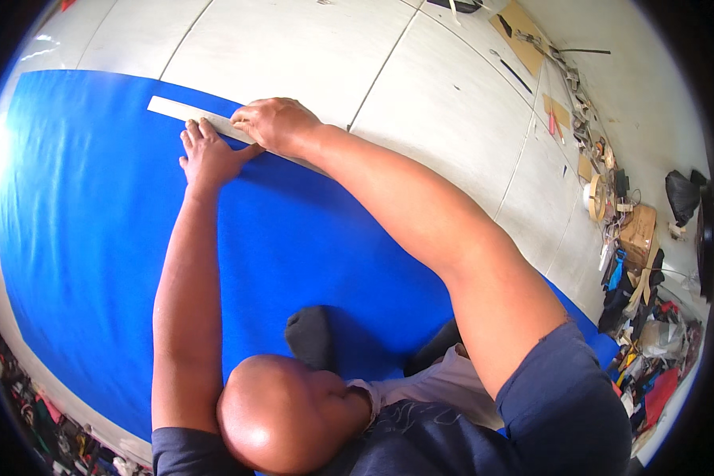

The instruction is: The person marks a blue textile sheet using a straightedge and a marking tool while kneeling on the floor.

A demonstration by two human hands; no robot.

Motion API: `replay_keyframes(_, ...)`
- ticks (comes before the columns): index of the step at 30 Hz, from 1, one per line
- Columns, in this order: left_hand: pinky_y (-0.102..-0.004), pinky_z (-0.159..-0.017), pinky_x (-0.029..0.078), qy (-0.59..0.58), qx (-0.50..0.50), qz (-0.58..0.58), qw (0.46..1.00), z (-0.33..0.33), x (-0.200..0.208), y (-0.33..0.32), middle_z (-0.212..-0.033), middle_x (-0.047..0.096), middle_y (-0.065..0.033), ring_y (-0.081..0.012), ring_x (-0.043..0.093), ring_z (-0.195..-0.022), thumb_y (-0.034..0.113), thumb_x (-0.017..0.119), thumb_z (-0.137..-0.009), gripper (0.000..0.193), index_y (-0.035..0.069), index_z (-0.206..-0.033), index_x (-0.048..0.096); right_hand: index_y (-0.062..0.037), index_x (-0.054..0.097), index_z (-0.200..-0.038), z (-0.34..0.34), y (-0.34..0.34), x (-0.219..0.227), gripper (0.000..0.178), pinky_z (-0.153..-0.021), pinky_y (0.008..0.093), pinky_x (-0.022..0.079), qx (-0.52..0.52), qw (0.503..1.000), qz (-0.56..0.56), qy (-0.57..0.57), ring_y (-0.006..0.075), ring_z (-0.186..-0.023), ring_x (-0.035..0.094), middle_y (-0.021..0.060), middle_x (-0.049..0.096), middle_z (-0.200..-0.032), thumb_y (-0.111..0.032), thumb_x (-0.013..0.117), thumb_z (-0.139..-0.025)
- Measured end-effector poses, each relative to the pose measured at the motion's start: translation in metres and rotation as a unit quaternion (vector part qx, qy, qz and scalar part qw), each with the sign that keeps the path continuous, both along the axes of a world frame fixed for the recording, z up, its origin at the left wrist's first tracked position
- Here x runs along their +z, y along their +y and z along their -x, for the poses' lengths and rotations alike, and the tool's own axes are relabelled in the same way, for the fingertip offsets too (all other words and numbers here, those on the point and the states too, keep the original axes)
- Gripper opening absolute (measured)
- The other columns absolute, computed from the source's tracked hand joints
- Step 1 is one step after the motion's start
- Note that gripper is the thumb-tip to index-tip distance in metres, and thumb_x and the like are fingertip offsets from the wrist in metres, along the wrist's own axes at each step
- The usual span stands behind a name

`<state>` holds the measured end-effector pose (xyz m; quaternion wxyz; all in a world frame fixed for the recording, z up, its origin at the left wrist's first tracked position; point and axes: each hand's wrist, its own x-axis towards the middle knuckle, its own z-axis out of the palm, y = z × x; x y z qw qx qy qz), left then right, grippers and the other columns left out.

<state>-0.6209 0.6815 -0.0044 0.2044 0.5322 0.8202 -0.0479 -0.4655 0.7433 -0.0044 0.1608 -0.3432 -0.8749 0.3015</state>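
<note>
A large blue sheet of smooth material lies spread over the floor. Along its far edge rests a long, flat white ruler, set at a slant. My left hand lies on the sheet beside the ruler, fingers spread, with some fingertips pressing on the ruler's near side. Just to the right, my right hand is closed over the ruler and the sheet's edge. Its fingers are curled together in a pinch; what they hold, if anything, is hidden. The right hand and forearm cover part of the ruler.
Pale floor tiles extend beyond the sheet. Along the right wall are a tape roll, a wooden block and a black plastic bag. Mixed scraps pile up at the lower right, with more clutter at the lower left.
</note>
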Motion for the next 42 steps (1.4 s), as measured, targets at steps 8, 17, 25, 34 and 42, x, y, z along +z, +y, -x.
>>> replay_keyframes(8, -0.0642, -0.114, 0.024, -0.015, -0.003, -0.002, 1.0, -0.008, 0.005, 0.0, -0.162, 0.015, -0.0268, -0.0425, 0.013, -0.151, 0.077, 0.076, -0.061, 0.135, 0.004, -0.158, 0.017, -0.0023, 0.07, -0.099, -0.168, -0.068, 0.129, 0.026, -0.083, 0.0426, 0.05, 0.041, 0.998, -0.03, -0.029, 0.0319, -0.089, 0.067, 0.0149, 0.071, -0.091, -0.023, 0.053, -0.098)
replay_keyframes(17, -0.0622, -0.118, 0.003, 0.059, -0.018, -0.079, 0.995, -0.037, -0.011, -0.105, -0.159, 0.023, -0.0283, -0.0409, 0.014, -0.151, 0.086, 0.048, -0.078, 0.119, -0.003, -0.154, 0.026, -0.0034, 0.07, -0.09, -0.259, -0.209, 0.304, 0.01, -0.077, 0.0404, 0.054, -0.065, 0.995, 0.028, -0.072, 0.0258, -0.074, 0.068, 0.0084, 0.07, -0.081, -0.007, 0.063, -0.086)
replay_keyframes(25, -0.0687, -0.115, 0.005, 0.176, -0.053, -0.017, 0.983, 0.014, -0.023, -0.096, -0.163, 0.021, -0.0188, -0.0376, 0.013, -0.152, 0.085, 0.044, -0.082, 0.113, 0.002, -0.156, 0.022, 0.0037, 0.066, -0.117, -0.291, -0.279, 0.293, 0.032, -0.064, 0.0331, 0.056, -0.211, 0.961, 0.151, 0.097, 0.0211, -0.064, 0.068, 0.0055, 0.069, -0.073, -0.005, 0.06, -0.087)
replay_keyframes(34, -0.055, -0.111, 0.033, 0.182, -0.069, -0.067, 0.979, 0.201, 0.093, 0.018, -0.146, 0.041, -0.0251, -0.042, 0.038, -0.136, 0.053, 0.047, -0.098, 0.068, 0.003, -0.144, 0.043, -0.0027, 0.058, -0.13, -0.326, -0.268, 0.308, 0.041, -0.061, 0.0389, 0.055, -0.123, 0.96, 0.231, 0.103, 0.0275, -0.067, 0.069, 0.01, 0.07, -0.077, -0.007, 0.065, -0.09)
replay_keyframes(42, -0.0461, -0.109, 0.041, -0.128, -0.111, 0.317, 0.933, -0.007, 0.236, -0.258, -0.133, 0.059, -0.0229, -0.0383, 0.052, -0.128, 0.05, 0.067, -0.089, 0.061, 0.003, -0.128, 0.062, -0.0053, 0.058, -0.128, -0.351, -0.292, 0.324, 0.031, -0.055, 0.0354, 0.051, -0.353, 0.692, 0.604, 0.175, 0.0218, -0.059, 0.065, 0.0061, 0.062, -0.064, -0.02, 0.048, -0.103)
